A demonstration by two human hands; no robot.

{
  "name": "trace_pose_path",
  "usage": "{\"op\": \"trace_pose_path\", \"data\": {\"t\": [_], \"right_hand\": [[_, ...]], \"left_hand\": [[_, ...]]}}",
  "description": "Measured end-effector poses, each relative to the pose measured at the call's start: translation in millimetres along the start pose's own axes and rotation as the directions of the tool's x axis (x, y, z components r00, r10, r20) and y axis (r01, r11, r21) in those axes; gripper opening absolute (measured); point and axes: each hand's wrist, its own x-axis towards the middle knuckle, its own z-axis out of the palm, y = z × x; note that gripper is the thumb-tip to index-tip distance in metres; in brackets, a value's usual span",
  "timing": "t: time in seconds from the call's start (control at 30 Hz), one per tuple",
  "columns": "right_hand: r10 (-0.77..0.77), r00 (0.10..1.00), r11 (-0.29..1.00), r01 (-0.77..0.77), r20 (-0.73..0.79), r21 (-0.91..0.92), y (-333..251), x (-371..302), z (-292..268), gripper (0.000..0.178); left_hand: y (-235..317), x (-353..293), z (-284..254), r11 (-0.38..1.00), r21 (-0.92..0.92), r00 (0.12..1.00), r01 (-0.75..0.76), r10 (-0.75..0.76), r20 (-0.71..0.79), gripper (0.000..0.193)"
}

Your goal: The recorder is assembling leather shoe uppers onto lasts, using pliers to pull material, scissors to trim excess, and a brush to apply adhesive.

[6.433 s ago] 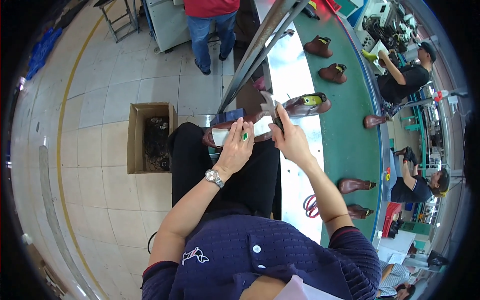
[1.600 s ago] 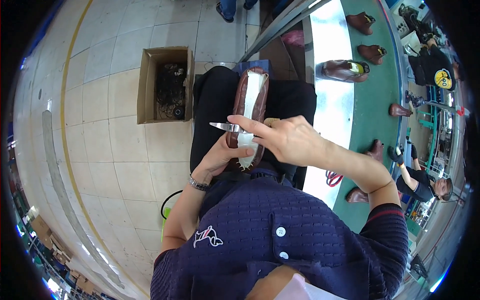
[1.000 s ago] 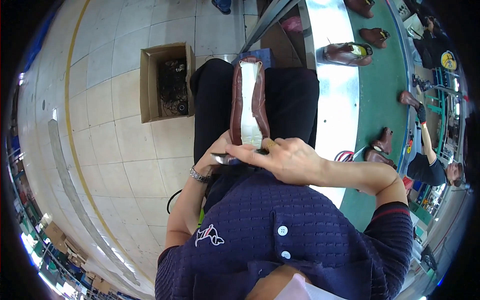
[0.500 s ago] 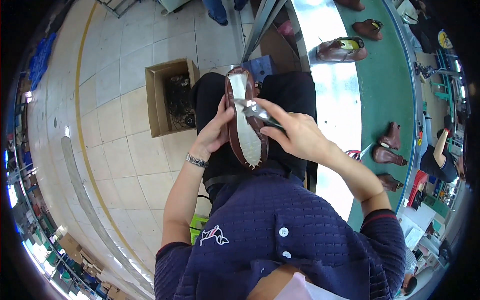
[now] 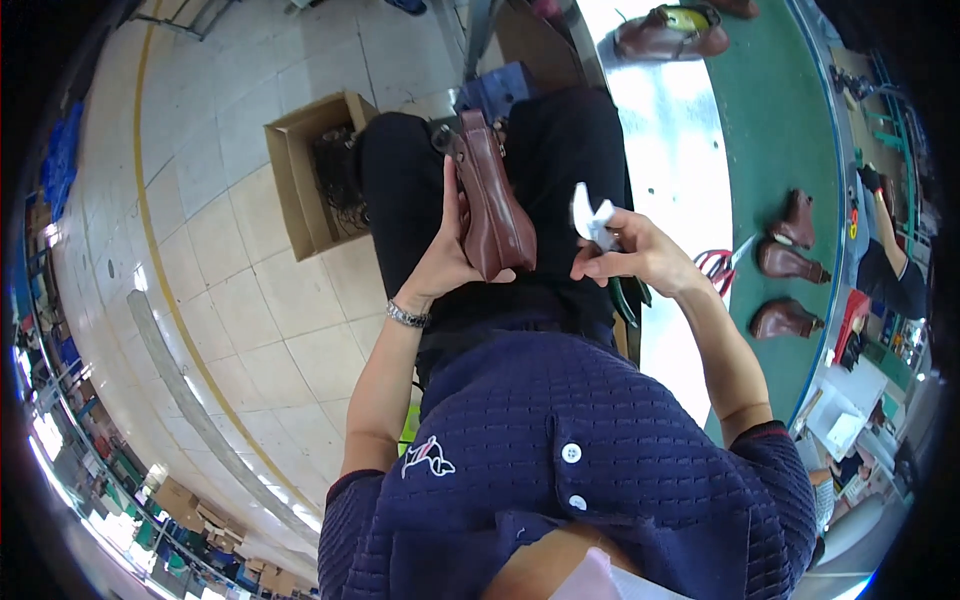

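My left hand (image 5: pixel 446 255) is wrapped round a brown leather shoe (image 5: pixel 490 205) held over my lap, with its smooth upper toward me. The underside is out of sight. To the right of the shoe and apart from it, my right hand (image 5: pixel 635 255) is closed on a pair of pincers (image 5: pixel 592 220). Their bright jaws stand apart in the glare, and dark green handles show below the fingers.
An open cardboard box (image 5: pixel 290 190) with dark stuff inside stands on the tiled floor at left. On the right runs a metal-edged bench (image 5: pixel 680 180) with a green surface (image 5: pixel 765 150). Red-handled scissors (image 5: pixel 715 268) and several brown shoes (image 5: pixel 790 260) lie there.
The shoe has been turned over from its pale underside to its brown upper. My right hand has drawn the pincers away from it, to the right.
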Motion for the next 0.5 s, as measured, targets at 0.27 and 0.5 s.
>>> {"op": "trace_pose_path", "data": {"t": [0.27, 0.5], "right_hand": [[0.222, 0.962, 0.973, -0.23, 0.157, 0.032, 27.0, 8.6, 17.0, 0.048], [0.264, 0.938, 0.964, -0.247, 0.225, -0.098, 33.3, 6.4, 28.1, 0.053]], "left_hand": [[-11.9, -3.8, -6.4, 0.97, -0.23, 0.984, 0.072, -0.031, 0.177, 0.127], [10.0, 5.8, 48.6, 0.995, -0.075, 0.951, 0.065, -0.085, -0.296, 0.047]]}}
